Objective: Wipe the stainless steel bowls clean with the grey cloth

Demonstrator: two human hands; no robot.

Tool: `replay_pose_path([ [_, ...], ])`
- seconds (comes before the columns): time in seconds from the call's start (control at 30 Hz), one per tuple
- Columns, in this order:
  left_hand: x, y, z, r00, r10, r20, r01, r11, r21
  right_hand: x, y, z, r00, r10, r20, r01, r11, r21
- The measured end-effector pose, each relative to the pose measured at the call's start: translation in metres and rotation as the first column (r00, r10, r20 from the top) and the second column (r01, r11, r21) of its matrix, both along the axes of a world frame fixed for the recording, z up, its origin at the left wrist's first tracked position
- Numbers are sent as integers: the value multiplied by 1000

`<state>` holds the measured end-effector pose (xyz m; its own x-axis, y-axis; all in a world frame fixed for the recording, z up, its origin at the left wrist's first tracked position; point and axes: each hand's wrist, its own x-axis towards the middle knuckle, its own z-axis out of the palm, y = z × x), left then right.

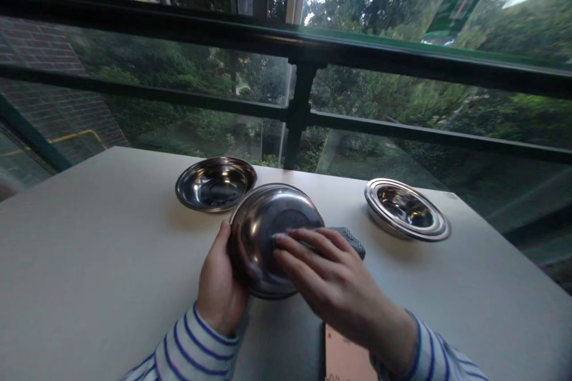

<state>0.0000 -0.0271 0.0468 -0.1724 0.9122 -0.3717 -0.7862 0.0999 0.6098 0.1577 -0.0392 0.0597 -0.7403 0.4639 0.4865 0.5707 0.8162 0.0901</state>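
The view is filled most widely by a white, flat-topped bench (111, 250), backed by a dark green metal railing (297, 101). Above the bench, near its middle, a round, polished silver metal bowl (257, 208) is held tilted, its outer base turned toward the camera.

The bowl is gripped by the left hand (221, 286) at its left side: the hand is partly closed, the thumb is laid along the edge, and the fingers are mostly hidden behind the metal. By the right hand (335, 277) the base is covered in part; its fingers are extended, slightly bent and kept close together, pressed toward the metal over a grey, textured cloth (353, 243), which is pinned under them and seen sticking out past the knuckles.

Behind and to the left, a shallow, shiny silver metal bowl (217, 183) is set upright on the bench; whether it is touched by the held one cannot be told. Well apart, at the right, silver metal dishware with a layered rim (407, 211) is placed open side up. Below the right wrist, a pink-screened phone (348, 357) is partly covered.
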Motion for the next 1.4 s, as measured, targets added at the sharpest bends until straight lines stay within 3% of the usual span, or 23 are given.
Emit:
replay_pose_path([
  [0.1, 0, -1, 0, 1000, 22, -7, -22, 1000, -5, -1, 0, -1, 998, -64, -12, 64, 998, 4],
  [0.23, -1, -2, 0, 999, -33, -9, 33, 999, -28, -5, -4, 2, 1000, 18, 19, -17, 999, -51],
  [0.33, -1, -1, 0, 1000, -18, 1, 18, 1000, -20, -4, -5, 3, 999, -27, 25, 29, 997, -74],
  [0.53, 0, -1, -2, 995, -87, 38, 88, 996, -20, -1, -4, 1, 997, 1, 75, 2, 999, -37],
  [0.67, 0, -2, -3, 996, -76, 46, 76, 997, -9, 1, -2, 1, 996, -78, 39, 79, 997, -11],
  [0.8, 0, -2, -4, 986, -154, 58, 154, 988, 10, 1, -2, 3, 999, -13, 52, 14, 1000, -15],
  [0.97, 1, -3, -6, 995, -89, 51, 89, 996, 6, 2, 2, 2, 994, -113, -1, 113, 993, 14],
  [1.13, 0, -3, -6, 989, -135, 52, 134, 991, 10, 3, 1, 3, 997, -58, 42, 57, 998, 34],
  [1.27, 2, -3, -6, 998, -62, 21, 62, 998, 13, 6, 5, 4, 985, -170, 6, 170, 984, 44],
  [1.4, 2, -4, -5, 991, -121, 49, 121, 993, -2, 4, 3, 5, 996, -84, 19, 83, 996, 44],
])
